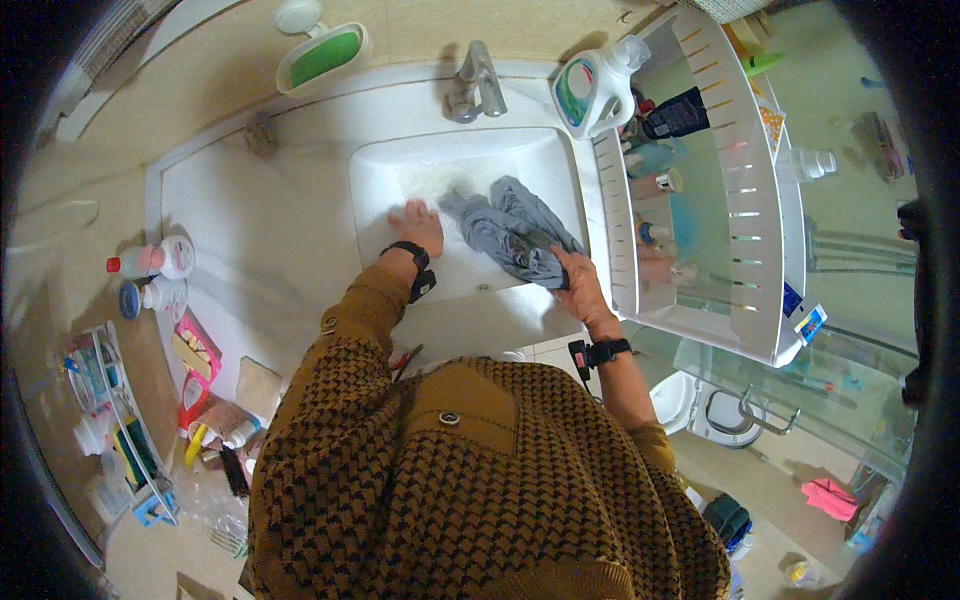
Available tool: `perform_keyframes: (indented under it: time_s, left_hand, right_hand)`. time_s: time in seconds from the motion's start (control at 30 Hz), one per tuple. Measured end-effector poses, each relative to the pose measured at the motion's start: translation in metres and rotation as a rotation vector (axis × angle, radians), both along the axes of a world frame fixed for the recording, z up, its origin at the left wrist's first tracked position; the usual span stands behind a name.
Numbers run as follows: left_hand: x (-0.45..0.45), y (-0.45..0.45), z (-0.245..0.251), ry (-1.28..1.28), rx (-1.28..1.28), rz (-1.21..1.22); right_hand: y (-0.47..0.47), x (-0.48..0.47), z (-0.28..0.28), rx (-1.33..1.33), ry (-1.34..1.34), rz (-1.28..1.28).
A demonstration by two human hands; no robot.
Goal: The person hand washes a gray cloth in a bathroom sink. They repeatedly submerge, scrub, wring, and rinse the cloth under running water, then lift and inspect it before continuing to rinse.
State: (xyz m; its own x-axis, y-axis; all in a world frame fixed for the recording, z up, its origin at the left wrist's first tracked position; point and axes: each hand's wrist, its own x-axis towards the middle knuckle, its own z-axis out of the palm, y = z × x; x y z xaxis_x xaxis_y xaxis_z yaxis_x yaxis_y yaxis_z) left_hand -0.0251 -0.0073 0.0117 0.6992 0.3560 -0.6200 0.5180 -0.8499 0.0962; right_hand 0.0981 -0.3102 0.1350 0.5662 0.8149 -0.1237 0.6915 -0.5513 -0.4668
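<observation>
A wet-looking grey cloth garment lies bunched in the right part of the white washbasin, over shallow water. My right hand grips its near end at the basin's right front edge. Apart from the cloth, my left hand is in the left part of the basin, fingers spread and holding nothing; its fingertips look blurred. A metal faucet stands behind the basin.
Right of the basin stand a white detergent bottle and a slotted white plastic basket holding several bottles. More bottles line the counter's left end. A green soap dish is on the back wall.
</observation>
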Motion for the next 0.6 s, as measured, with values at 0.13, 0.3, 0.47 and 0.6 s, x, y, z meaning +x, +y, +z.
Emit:
perform_keyframes:
  time_s: [0.13,0.3,0.47,0.6]
  left_hand:
    - [0.0036,-0.0020,-0.0018,0.045,0.022,-0.038]
    - [0.0041,-0.0028,-0.0051,0.085,0.035,-0.058]
    - [0.0024,-0.0039,-0.0088,0.056,0.045,-0.045]
    - [0.0042,-0.0030,-0.0025,0.045,0.059,-0.049]
  right_hand:
    - [0.0001,-0.0002,-0.0018,-0.034,0.000,-0.007]
    - [-0.0016,0.0000,-0.0032,-0.007,-0.029,0.006]
    - [-0.0005,-0.0006,-0.0050,0.083,-0.083,0.038]
    - [-0.0003,-0.0001,-0.0062,0.051,-0.031,-0.002]
